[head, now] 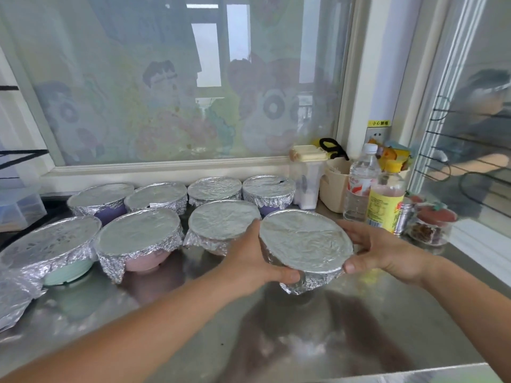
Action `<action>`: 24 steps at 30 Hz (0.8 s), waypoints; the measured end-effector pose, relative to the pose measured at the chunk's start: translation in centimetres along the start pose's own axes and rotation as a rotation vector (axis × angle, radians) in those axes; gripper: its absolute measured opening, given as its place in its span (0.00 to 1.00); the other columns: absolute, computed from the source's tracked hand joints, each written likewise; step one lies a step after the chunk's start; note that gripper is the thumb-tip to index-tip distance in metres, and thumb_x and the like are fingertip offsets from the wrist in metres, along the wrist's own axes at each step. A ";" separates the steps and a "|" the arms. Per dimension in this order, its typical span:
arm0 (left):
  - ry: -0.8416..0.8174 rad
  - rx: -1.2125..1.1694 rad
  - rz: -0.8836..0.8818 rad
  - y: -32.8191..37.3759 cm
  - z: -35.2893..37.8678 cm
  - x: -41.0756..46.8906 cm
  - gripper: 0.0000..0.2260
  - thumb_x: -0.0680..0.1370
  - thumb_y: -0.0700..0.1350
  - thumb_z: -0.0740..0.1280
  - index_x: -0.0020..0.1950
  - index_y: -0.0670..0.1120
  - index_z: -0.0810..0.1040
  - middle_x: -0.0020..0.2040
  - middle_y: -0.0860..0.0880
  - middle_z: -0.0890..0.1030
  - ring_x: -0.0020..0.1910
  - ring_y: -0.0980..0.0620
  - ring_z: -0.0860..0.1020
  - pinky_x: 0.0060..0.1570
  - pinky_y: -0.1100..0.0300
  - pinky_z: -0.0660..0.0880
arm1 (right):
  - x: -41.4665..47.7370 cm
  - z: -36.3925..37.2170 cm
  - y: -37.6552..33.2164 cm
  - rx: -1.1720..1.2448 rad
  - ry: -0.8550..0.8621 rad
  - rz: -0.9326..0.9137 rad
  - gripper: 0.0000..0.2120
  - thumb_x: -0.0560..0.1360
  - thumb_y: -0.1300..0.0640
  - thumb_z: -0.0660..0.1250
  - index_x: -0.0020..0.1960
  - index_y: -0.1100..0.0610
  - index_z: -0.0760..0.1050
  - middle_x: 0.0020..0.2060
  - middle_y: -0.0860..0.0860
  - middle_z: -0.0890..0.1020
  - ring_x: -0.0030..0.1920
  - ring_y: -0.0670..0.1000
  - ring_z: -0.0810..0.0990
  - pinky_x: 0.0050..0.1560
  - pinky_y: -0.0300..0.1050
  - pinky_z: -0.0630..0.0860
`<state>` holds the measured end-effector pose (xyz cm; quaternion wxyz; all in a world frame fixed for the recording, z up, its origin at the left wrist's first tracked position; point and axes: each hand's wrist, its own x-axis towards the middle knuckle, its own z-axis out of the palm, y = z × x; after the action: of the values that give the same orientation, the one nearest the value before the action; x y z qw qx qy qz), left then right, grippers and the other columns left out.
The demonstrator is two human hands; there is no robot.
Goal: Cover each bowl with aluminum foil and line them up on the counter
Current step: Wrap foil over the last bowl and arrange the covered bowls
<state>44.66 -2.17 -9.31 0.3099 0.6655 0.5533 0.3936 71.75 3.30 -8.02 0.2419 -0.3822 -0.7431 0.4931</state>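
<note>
**Steel counter (359, 313) below a window, seen from the head camera.** At the counter's left edge a crumpled sheet of loose foil (13, 297) lies beside the green bowl (49, 244), first of the front row. The bowl's foil is stretched flat over the rim and the surplus is crimped down the wall, which is what holds each cover on. Next come the pink bowl (138, 236) and a third covered bowl (224, 219), set close together. Behind them, along the back edge under the sill, stands the back row (156, 194) of four covered bowls, also closely packed.

The left hand (254, 261) grasps the near-left side of the held bowl (305, 241), thumb curled onto the crimped skirt. The right hand (381, 247) grasps the opposite side, thumb at the rim and fingers behind. This bowl, already covered, is at the right end of the front row, tilted toward the viewer. Whether its base touches the counter cannot be told. Gripping the wall rather than the top probably spares the flat foil from denting.

Judged stage: placing the eighth bowl to complete a second row of four. Toward the back right corner, a water bottle (360, 183) and a yellow-labelled bottle (385, 200) limit the room, so the bowl likely has to land just beside its neighbour.
</note>
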 end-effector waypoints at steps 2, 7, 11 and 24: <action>0.003 0.000 -0.014 -0.3 1.5 2.1 0.38 0.54 0.51 0.84 0.60 0.55 0.70 0.54 0.61 0.79 0.55 0.65 0.76 0.59 0.62 0.72 | 1.2 -1.5 1.1 0.009 -0.019 0.002 0.47 0.57 0.50 0.82 0.73 0.44 0.67 0.66 0.48 0.78 0.69 0.50 0.72 0.73 0.61 0.62; 0.089 0.023 -0.045 -1.8 3.3 5.1 0.36 0.58 0.46 0.83 0.61 0.53 0.69 0.55 0.60 0.78 0.56 0.62 0.76 0.54 0.66 0.71 | 5.1 -3.4 2.8 -0.005 0.009 0.027 0.50 0.54 0.48 0.83 0.73 0.43 0.66 0.64 0.44 0.79 0.68 0.45 0.72 0.73 0.58 0.62; 0.213 0.120 -0.088 -1.7 3.2 6.0 0.28 0.64 0.46 0.80 0.57 0.51 0.70 0.46 0.58 0.77 0.41 0.62 0.75 0.37 0.73 0.69 | 7.6 -3.5 3.1 0.015 0.014 0.019 0.47 0.55 0.48 0.82 0.71 0.45 0.68 0.62 0.43 0.80 0.66 0.41 0.74 0.72 0.51 0.65; 0.156 0.082 -0.179 -2.2 1.1 4.6 0.17 0.68 0.54 0.72 0.51 0.54 0.68 0.48 0.52 0.80 0.49 0.52 0.79 0.54 0.48 0.77 | 9.2 -1.3 3.8 -0.063 0.122 0.032 0.48 0.52 0.43 0.84 0.68 0.41 0.67 0.60 0.40 0.80 0.65 0.42 0.74 0.68 0.47 0.70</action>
<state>44.87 2.85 -10.91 0.2725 0.5928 0.6486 0.3921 68.50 12.23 -11.17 0.2670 -0.4307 -0.7359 0.4492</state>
